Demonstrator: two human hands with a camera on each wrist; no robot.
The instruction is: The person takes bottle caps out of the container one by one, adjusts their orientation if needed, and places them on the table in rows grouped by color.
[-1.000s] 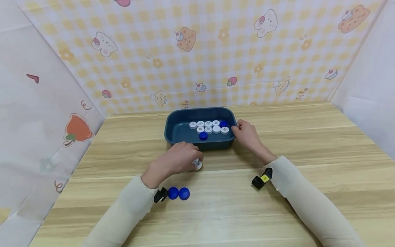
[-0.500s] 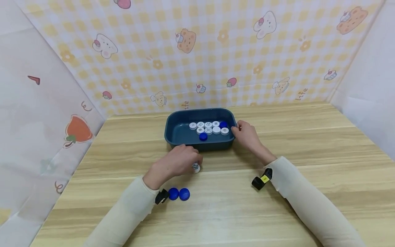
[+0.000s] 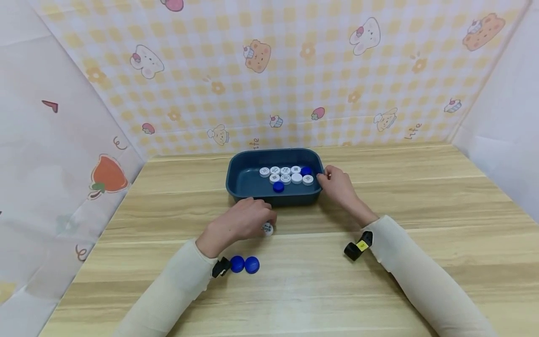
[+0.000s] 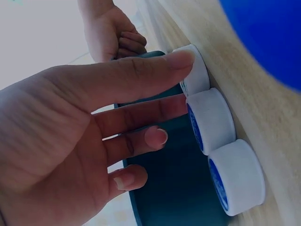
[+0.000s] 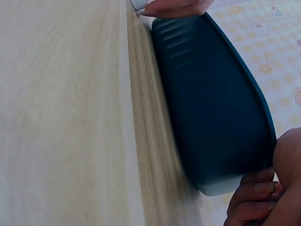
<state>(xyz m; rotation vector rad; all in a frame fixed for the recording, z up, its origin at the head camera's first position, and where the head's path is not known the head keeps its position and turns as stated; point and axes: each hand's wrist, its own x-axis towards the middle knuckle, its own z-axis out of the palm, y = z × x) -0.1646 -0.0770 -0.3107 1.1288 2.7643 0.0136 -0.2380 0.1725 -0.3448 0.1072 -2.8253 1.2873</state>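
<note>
Head view: white disc a touch lower, at the table

I see the left hand [image 3: 239, 220], mid-frame, slightly lower than a second ago; I judge the white disc [image 3: 268, 229] is being set down, not yet released. Thumb and finger seem to pinch it, at the hand's lower right, below the tray [image 3: 247, 183]. Left-wrist view: it tops a row, just beside two other discs [image 4: 218, 120]. The right hand [image 3: 338, 186] grips the tray's right rim.

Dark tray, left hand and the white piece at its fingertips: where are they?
Dark tray [image 3: 249, 183], head view: bare floor, left end.
Left hand [image 3: 239, 222], head view: its back.
White piece [image 3: 268, 229], head view: printed face.
</note>
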